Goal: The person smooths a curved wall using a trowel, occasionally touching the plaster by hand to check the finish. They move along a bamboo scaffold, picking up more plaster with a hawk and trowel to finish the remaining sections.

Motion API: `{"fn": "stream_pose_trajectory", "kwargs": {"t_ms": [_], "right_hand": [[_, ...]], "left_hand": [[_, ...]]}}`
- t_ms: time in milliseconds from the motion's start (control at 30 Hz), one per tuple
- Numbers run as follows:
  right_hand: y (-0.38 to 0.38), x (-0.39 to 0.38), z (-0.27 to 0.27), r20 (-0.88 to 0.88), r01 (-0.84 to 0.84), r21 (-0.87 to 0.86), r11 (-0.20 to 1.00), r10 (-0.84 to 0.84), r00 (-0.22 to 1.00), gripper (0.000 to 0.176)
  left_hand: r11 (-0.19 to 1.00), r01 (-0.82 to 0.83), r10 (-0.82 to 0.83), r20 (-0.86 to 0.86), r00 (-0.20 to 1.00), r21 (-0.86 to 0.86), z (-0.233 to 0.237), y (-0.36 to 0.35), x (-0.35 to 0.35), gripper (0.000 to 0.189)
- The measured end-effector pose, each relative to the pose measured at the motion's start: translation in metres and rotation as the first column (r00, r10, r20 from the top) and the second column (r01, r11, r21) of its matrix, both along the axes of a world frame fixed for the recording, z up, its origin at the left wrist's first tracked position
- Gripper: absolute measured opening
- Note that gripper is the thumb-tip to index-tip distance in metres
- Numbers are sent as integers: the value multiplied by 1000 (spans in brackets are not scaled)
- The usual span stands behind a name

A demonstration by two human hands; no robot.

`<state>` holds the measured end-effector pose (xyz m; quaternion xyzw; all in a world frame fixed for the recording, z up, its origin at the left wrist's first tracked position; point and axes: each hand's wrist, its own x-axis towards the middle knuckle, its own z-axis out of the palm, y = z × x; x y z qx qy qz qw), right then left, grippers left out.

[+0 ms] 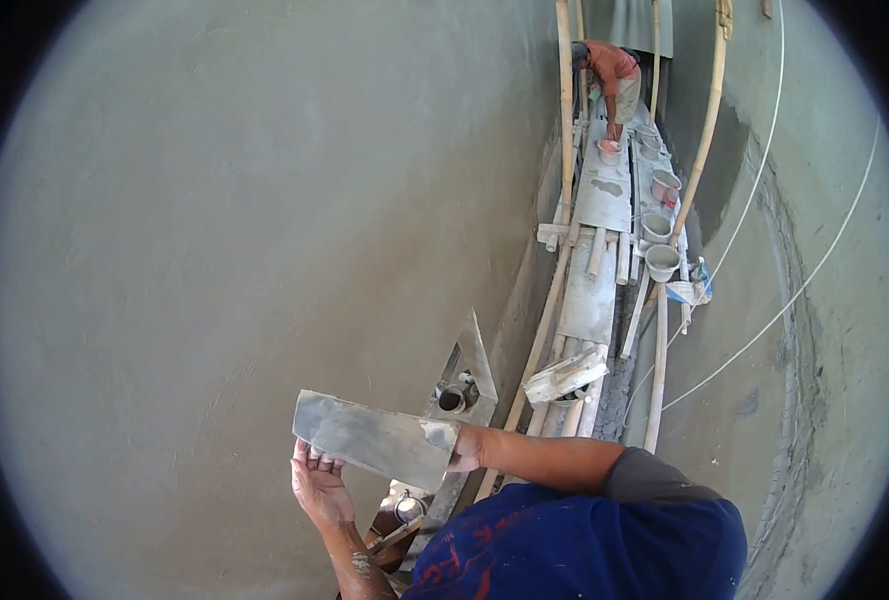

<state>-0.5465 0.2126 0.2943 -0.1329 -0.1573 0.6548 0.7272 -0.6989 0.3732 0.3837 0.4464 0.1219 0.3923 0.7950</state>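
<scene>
A long, flat plastering float (375, 437), its face smeared with grey mortar, is held up before my chest, slightly tilted. My right hand (471, 449) is closed at its right end, with the fingers mostly hidden behind it. At the lower left corner, my left hand (323, 492) holds the float's edge with its fingers bent against it, palm turned up. Pale mortar marks the left hand and forearm. Behind the float stands the grey plastered wall (265, 230).
Bamboo poles (710, 120) and planks (590, 300) form a narrow scaffold. Several mortar buckets (663, 263) line its right side. A mortar-crusted board (567, 375) lies nearer. Farther along, a co-worker (613, 75) bends over a bucket (610, 150). A white rope (765, 345) hangs at right.
</scene>
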Motion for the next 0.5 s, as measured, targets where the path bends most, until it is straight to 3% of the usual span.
{"fn": "stream_pose_trajectory", "kwargs": {"t_ms": [133, 333, 500], "right_hand": [[-3, 5, -1, 145, 19, 11, 1000, -21, 989, 43], [-3, 2, 17, 199, 54, -96, 994, -34, 979, 41], [6, 2, 5, 258, 62, -66, 996, -43, 965, 41]], "left_hand": [[986, -40, 53, -78, 996, 159, -9, 10, 3, 38], [995, -86, 89, -61, 994, 60, -5, 10, 3, 30], [993, -92, 99, -112, 989, 72, -5, 13, 0, 28]]}}
